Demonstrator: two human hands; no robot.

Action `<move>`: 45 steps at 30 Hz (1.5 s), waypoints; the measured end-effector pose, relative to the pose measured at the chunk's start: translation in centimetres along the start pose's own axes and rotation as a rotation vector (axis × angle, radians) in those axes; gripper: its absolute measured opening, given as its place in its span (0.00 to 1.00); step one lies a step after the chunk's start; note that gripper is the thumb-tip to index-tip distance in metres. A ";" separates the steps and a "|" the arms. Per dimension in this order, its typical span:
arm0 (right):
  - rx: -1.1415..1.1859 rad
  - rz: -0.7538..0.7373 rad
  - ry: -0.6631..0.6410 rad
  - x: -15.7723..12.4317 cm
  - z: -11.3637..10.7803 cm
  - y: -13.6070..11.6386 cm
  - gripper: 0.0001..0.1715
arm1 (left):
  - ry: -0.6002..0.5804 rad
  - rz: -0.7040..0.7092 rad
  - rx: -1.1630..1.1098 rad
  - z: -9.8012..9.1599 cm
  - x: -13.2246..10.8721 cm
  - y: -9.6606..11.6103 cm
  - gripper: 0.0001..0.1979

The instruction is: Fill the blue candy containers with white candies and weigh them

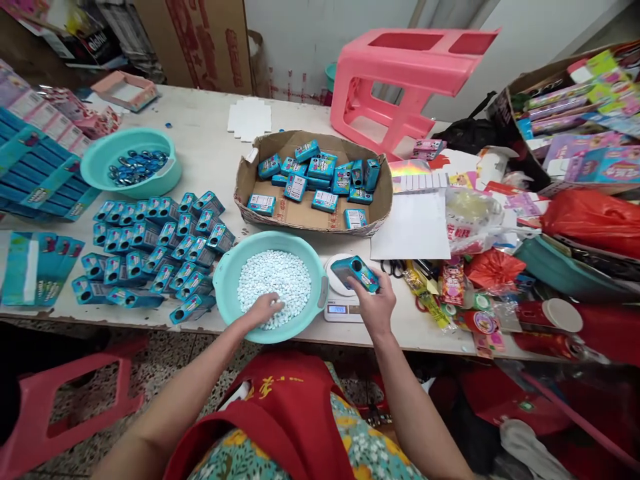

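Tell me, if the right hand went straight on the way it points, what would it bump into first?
The right hand holds a small blue box above the digital scale and points toward the cardboard tray. The tray's near wall would probably come first, though the hand's height over the table is hard to judge.

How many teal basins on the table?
2 clear: pellet basin under the left hand; bead basin far left. A teal rim among the clutter at right may be a third.

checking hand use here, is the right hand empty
No, the right hand grips a small blue box over the white scale.
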State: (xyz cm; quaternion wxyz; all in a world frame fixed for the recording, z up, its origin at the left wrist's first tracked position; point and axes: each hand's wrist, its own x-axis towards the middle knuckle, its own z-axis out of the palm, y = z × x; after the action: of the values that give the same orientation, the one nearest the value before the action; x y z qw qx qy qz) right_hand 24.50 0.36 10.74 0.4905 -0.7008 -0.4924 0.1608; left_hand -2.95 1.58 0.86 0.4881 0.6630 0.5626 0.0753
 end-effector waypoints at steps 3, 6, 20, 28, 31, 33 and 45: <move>0.047 -0.117 -0.260 -1.5 1.2 -2.7 0.23 | 0.115 -0.026 -0.749 -2.1 -0.7 1.4 0.12; 0.010 -0.203 -0.466 -3.4 4.0 -3.4 0.20 | 0.191 0.053 -1.272 -4.2 -2.0 4.7 0.12; -0.107 -0.255 -0.583 -6.3 8.2 -5.7 0.19 | 0.666 0.178 -1.369 -5.0 -1.9 11.4 0.27; 0.122 -0.123 -0.497 -4.7 4.4 -7.4 0.18 | 0.591 0.161 -1.099 -7.4 -2.0 10.4 0.26; 0.139 -0.047 -0.361 -3.3 0.6 -6.5 0.19 | 0.548 0.092 -0.521 -8.8 -1.6 6.8 0.18; 0.082 -0.015 -0.241 -1.9 -1.0 -4.2 0.20 | 0.571 0.076 -0.172 -10.3 -0.6 5.1 0.13; -0.314 -0.037 0.129 -0.3 1.6 7.4 0.42 | 0.486 -0.189 0.296 -22.3 22.1 10.9 0.34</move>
State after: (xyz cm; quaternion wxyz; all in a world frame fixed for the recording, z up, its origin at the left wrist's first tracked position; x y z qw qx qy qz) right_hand 27.23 0.72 3.65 0.4083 -0.7686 -0.4917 0.0275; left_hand -2.16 33.44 10.31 0.2422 0.6340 0.7272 0.1031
